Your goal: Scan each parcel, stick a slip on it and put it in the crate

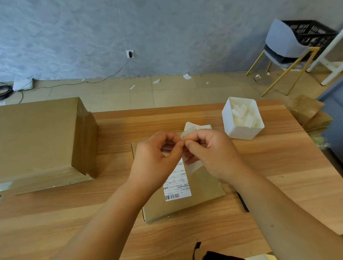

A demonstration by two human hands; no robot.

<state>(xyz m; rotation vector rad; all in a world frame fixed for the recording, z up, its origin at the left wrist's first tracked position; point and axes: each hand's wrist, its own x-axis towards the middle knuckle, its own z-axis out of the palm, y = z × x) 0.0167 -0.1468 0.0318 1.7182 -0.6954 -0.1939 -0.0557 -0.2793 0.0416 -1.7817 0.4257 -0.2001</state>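
Observation:
A flat brown cardboard parcel (200,195) lies on the wooden table (276,204) in front of me, with a white shipping label (177,186) and barcode on its top. Above it, my left hand (156,161) and my right hand (212,153) meet fingertip to fingertip and pinch a small white slip (187,135) between them. A strip of the slip hangs down below my right hand. A black crate (309,33) stands far off at the upper right behind a chair.
A large taped cardboard box (37,140) fills the table's left side. A white tub (242,117) with several slips stands at the right rear, loose slips (197,127) beside it. Brown packets (308,111) lie off the right edge. A dark object (218,257) sits at the near edge.

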